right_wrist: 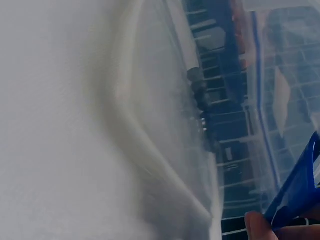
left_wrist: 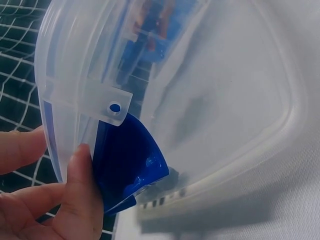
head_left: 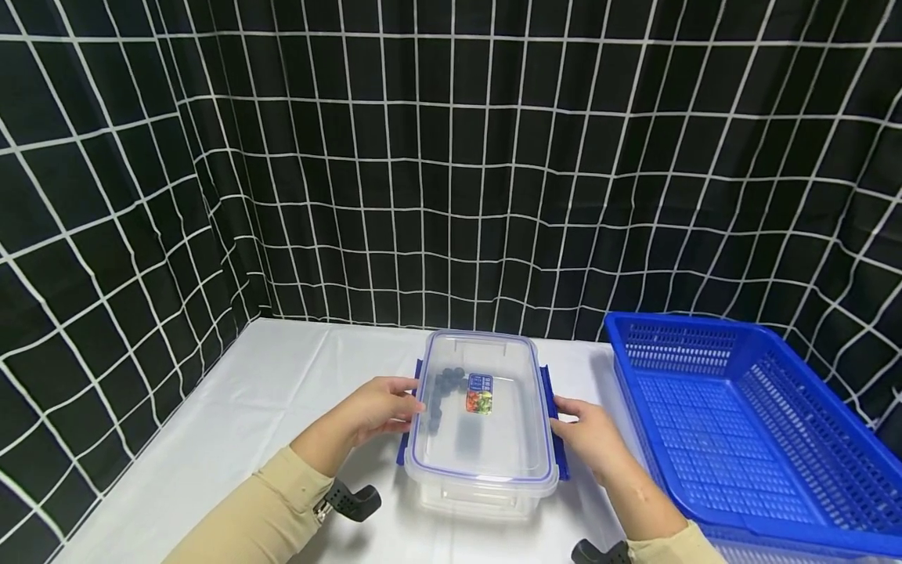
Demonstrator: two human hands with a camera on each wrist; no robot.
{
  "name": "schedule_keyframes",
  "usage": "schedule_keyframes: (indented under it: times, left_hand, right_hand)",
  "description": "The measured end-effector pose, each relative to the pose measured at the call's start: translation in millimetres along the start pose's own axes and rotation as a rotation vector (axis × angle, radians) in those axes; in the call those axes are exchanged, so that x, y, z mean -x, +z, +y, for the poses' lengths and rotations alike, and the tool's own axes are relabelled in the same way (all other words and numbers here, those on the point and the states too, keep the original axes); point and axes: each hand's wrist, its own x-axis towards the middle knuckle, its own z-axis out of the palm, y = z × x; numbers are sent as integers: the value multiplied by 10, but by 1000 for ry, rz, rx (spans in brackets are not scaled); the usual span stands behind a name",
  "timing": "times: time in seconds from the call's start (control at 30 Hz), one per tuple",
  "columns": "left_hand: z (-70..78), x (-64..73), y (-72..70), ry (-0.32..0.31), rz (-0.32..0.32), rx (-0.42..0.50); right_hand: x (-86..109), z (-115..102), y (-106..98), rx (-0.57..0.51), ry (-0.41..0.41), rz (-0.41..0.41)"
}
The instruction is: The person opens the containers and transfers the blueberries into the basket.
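A clear plastic food storage box (head_left: 479, 501) stands on the white table, with its lid (head_left: 517, 439) on top. The lid has a blue-lined rim, a colourful sticker (head_left: 479, 394) and blue side latches (head_left: 553, 423) that flare outward. Through the lid show several small dark round pieces (head_left: 449, 381), blurred. My left hand (head_left: 380, 409) grips the lid's left edge; in the left wrist view thumb and fingers pinch around the blue latch (left_wrist: 127, 160). On the opposite side my right hand (head_left: 592, 435) holds the lid by its right latch (right_wrist: 297, 190), fingertips at the latch's edge.
A large blue plastic basket (head_left: 726, 446) with perforated walls stands to the right, close to my right forearm. A black curtain with a white grid (head_left: 451, 157) hangs behind the table and along its left side. White cloth (head_left: 282, 376) covers the table.
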Motion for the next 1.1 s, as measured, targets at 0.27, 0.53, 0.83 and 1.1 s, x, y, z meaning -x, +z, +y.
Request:
schedule_keyframes:
  times: [0.27,0.53,0.83,1.1]
  left_hand:
    - [2,-5,-2,-1,2,-1]
    - [-17,17,16,39,7,-25]
    - [-48,82,32,69,-6,12]
    - [-64,135,0,54,-16,42]
  right_hand:
    - [-20,67,25,-8,10,8]
    - [-16,-112,-12,-222,9,77]
    - [19,-143,27,-181,27,38]
    - [10,-112,36,-238,39,17]
